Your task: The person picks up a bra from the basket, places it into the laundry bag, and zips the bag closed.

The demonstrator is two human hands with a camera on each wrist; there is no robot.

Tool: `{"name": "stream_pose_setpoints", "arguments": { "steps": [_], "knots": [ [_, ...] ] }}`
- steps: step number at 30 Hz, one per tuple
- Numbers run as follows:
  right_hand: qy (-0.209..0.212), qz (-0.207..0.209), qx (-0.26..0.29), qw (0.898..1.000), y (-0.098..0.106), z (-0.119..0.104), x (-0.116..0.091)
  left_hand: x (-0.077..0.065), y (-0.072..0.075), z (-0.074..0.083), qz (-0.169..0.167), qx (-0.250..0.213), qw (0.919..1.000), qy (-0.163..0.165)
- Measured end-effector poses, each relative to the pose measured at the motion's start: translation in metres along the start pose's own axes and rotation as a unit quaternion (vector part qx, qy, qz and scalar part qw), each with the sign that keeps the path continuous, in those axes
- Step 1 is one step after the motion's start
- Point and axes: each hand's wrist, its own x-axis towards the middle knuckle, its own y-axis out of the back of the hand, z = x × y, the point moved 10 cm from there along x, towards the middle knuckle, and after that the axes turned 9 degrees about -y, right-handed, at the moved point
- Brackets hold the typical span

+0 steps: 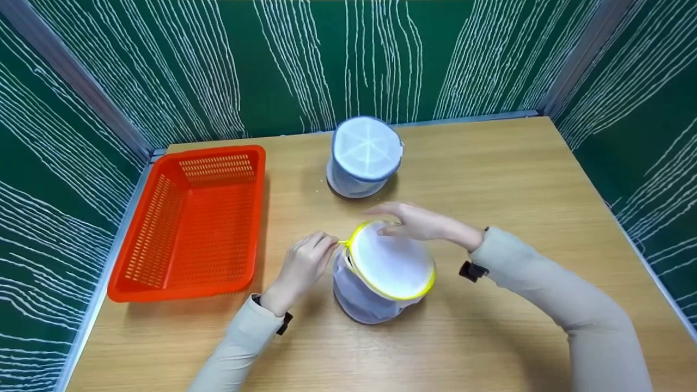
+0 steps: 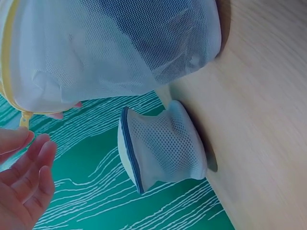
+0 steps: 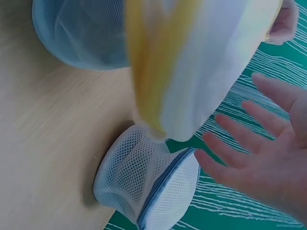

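Observation:
A round mesh laundry bag (image 1: 370, 296) with a yellow zipper rim stands upright on the table, its white lid (image 1: 395, 264) tilted and a narrow gap showing at the rim's left side. My left hand (image 1: 307, 261) pinches the yellow zipper pull (image 2: 25, 120) between thumb and forefinger at that side. Over the lid's far edge, my right hand (image 1: 416, 220) has its fingers spread and fairly straight, as the right wrist view also shows. Behind stands a smaller mesh laundry bag (image 1: 359, 185) with a blue rim and its lid lying flat on top.
An orange plastic basket (image 1: 117, 291) with slotted walls stands at the left of the wooden table (image 1: 506, 179). Green panels (image 1: 294, 65) with white wavy lines rise behind the table and along both sides, framed by grey posts (image 1: 577, 54).

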Motion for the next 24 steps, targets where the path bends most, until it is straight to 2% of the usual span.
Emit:
{"name": "stream_pose_setpoints", "arguments": {
  "steps": [5, 10, 18, 24],
  "knots": [
    [0.037, -0.055, -0.035, 0.997, -0.010, -0.015, 0.010, 0.002, -0.001, 0.003, 0.007, -0.003, 0.9999, -0.010],
    [0.051, -0.079, -0.048, 0.994, -0.017, -0.024, 0.015, 0.004, -0.002, 0.007, 0.010, 0.000, 0.9997, -0.020],
    [0.114, -0.040, -0.051, 0.991, -0.014, -0.034, 0.013, 0.006, -0.001, 0.018, 0.009, 0.013, 0.9986, -0.050],
    [0.124, -0.037, -0.025, 0.991, -0.011, -0.032, 0.010, 0.005, 0.002, 0.027, 0.008, 0.023, 0.9968, -0.076]
  ]
}}
